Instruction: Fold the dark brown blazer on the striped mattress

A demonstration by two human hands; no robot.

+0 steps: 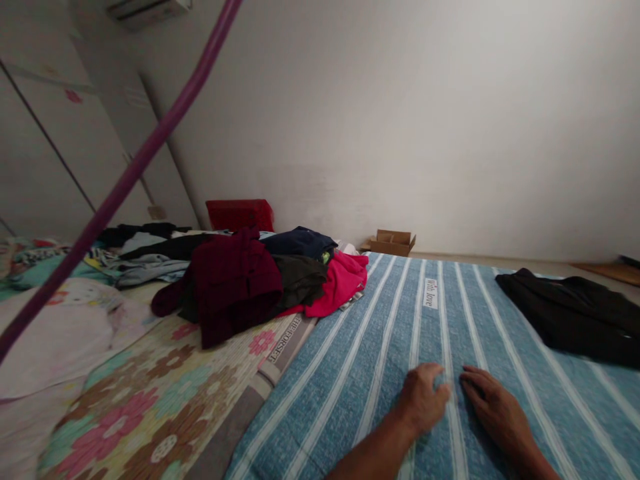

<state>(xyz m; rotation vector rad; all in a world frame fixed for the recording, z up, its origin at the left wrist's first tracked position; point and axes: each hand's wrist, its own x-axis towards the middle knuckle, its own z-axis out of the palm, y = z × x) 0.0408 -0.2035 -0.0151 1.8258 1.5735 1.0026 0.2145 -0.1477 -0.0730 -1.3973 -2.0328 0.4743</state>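
Observation:
My left hand (423, 399) and my right hand (493, 405) rest side by side, palms down, on a blue striped mattress cover (380, 353) near its front edge. The left fingers curl slightly against the fabric; the right fingers lie flatter. Neither hand holds anything. A black garment (575, 317) lies spread on the cover to the right, beyond the right hand. A pile of clothes sits at the far left of the cover: a dark maroon piece (235, 280), a pink one (340, 283) and a navy one (300, 241).
A floral sheet (165, 393) covers the bedding to the left, with more clothes (140, 257) behind it. A purple rod (125, 177) crosses the upper left. A red box (240, 213) and a small cardboard box (393, 241) stand by the white wall.

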